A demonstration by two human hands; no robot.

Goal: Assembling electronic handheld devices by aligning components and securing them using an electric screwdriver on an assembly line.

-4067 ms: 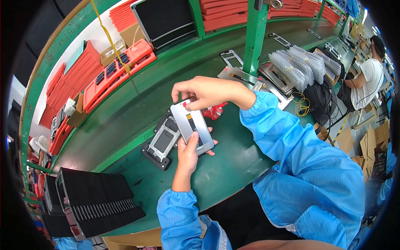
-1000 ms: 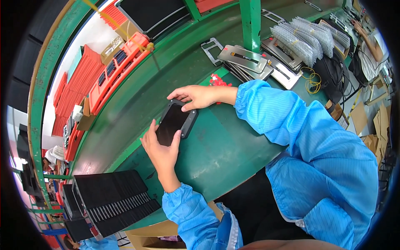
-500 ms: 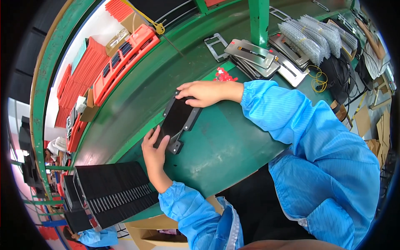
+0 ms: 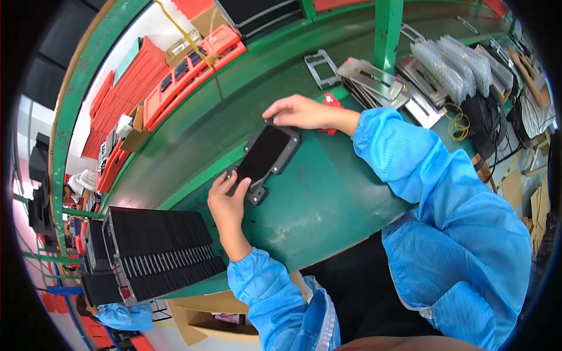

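Note:
A black rectangular screen panel (image 4: 264, 149), the size of a phone, lies in a dark frame-like fixture (image 4: 289, 153) with round studs on the green bench. My left hand (image 4: 227, 205) grips the panel's near-left end, thumb on one side and fingers on the other. Just beyond the fixture's far end is my right hand (image 4: 301, 112), its fingers stretched out and holding nothing. The thumb is close to the fixture's far edge; whether it touches cannot be made out. Small red pieces (image 4: 331, 104) lie partly behind my right wrist.
A black slotted rack (image 4: 164, 251) stands at the left. Metal frame plates (image 4: 374, 82), bubble-wrap packs (image 4: 453, 61) and a yellow cord (image 4: 458, 124) lie at the far right. Red trays (image 4: 193, 76) fill a shelf behind a green rail. A green post (image 4: 387, 35) rises at the back.
My right hand has come off the far end of the screen panel and moved up and away. My left hand stays at the near end. The whole view has shifted slightly.

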